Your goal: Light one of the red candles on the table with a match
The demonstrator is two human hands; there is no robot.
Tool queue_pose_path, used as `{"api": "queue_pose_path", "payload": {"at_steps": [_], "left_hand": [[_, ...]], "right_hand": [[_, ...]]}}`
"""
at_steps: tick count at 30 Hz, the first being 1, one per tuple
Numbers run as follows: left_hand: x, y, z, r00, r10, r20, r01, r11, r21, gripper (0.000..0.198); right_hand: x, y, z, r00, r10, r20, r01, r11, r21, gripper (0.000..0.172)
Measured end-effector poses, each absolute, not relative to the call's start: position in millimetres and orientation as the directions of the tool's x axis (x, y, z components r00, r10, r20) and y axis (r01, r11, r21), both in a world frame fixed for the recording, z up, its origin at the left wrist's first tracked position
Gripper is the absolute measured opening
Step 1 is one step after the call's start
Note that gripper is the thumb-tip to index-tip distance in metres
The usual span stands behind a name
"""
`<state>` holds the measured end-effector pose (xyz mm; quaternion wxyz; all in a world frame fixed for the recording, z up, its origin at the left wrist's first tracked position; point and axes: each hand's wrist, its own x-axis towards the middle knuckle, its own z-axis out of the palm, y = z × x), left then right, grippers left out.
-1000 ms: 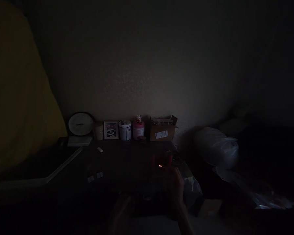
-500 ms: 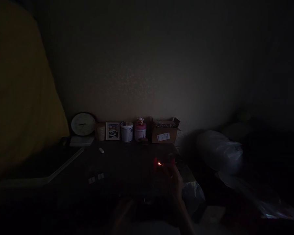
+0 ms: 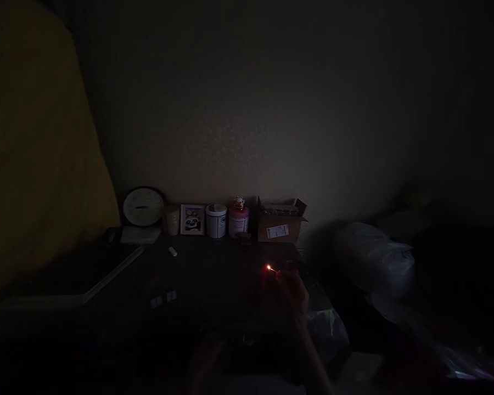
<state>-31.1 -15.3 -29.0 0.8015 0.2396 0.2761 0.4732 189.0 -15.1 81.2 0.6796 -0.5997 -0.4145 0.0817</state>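
The room is very dark, and the biggest thing I see is the gray wall, far behind the right grip. A big yellow cloth is well off to the left of that grip. Under the grip, and going a long way to its left, is the dark tabletop. A shiny plastic bag sits to the right of the grip, well apart from it. A brown box with its flaps up stands behind the grip. Farther left are a round clock, a tub with a pink lid and a panda picture. The left grip is low and to the left of the right one, too dim for me to tell if it holds anything.

The right grip is pinching one end of a match. The match pokes out to the left of the fingertips, with a tiny flame on its far end.

I think the match is very light and stiff, not slippery, but easy to snap. The best place to hold it is the plain end, softly, away from the hot tip.
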Motion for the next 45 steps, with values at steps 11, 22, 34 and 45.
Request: {"api": "queue_pose_path", "payload": {"at_steps": [11,22,34,45], "left_hand": [[-33,-17,-29,0.401,0.888,-0.224,-0.625,0.444,0.642,0.027],[-35,-17,-28,0.408,0.884,-0.228,-0.617,0.452,0.645,0.026],[-33,-16,-27,0.408,0.888,-0.212,-0.625,0.441,0.644,0.027],[-35,-18,-27,0.421,0.884,-0.204,-0.617,0.444,0.65,0.026]], "right_hand": [[190,-3,83,0.671,0.598,0.438,0.379,0.232,-0.896,0.033],[189,1,80,0.652,0.65,0.39,0.353,0.196,-0.915,0.033],[187,5,79,0.665,0.638,0.389,0.345,0.199,-0.917,0.034],[192,11,72,0.63,0.618,0.47,0.386,0.276,-0.88,0.029]]}}
